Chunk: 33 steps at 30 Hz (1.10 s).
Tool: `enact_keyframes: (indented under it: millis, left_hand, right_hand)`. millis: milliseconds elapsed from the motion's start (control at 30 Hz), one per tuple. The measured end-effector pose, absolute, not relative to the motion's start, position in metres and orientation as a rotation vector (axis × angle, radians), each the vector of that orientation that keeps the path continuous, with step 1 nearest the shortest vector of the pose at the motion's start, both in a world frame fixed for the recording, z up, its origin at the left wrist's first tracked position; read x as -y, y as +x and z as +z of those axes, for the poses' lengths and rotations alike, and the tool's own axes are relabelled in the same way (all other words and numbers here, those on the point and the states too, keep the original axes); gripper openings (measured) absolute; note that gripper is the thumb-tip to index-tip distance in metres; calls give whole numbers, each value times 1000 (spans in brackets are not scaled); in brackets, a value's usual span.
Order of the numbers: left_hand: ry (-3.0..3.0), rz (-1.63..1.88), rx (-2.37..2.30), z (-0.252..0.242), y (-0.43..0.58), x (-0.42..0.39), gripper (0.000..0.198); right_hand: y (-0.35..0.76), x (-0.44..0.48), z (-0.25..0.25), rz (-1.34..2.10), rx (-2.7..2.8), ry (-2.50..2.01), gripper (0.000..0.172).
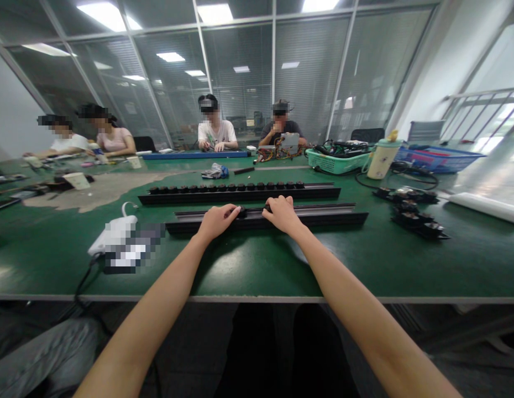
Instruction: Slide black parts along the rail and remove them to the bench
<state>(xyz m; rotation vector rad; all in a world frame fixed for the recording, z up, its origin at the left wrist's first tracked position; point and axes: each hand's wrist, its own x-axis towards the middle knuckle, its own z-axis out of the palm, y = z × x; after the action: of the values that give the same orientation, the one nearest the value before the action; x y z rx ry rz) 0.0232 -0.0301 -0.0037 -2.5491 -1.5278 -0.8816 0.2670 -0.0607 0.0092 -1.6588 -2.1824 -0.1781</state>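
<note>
A long black channel rail [323,220] lies crosswise on the green table in front of me. My left hand [218,220] is closed at its middle, thumb and fingers on a small black part [241,212] at the rail. A short way to the right, my right hand [281,212] is closed over another small black piece [267,209], its fingers curled down into the rail. Just beyond lies a second black rail [240,196] with a row of several small black round parts [219,188] along it. The undersides of both hands' grips are hidden.
Black parts [418,213] are piled at right, near a white bar [487,208]. A cream bottle [383,157], green basket [340,160] and blue basket [443,160] stand behind. At left are a white power bank [114,235] and a blurred phone. Several people sit opposite.
</note>
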Motion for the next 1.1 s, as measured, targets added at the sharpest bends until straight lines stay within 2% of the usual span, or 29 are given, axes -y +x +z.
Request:
enact_keyframes:
  millis: [400, 1100]
  left_hand:
    - [-2553, -876, 1525, -3, 24, 30, 57]
    - [-2562, -879, 1548, -3, 24, 29, 57]
  right_hand:
    - [271, 59, 10, -158, 2181, -1671, 32]
    - [295, 50, 17, 119, 2189, -1630, 25]
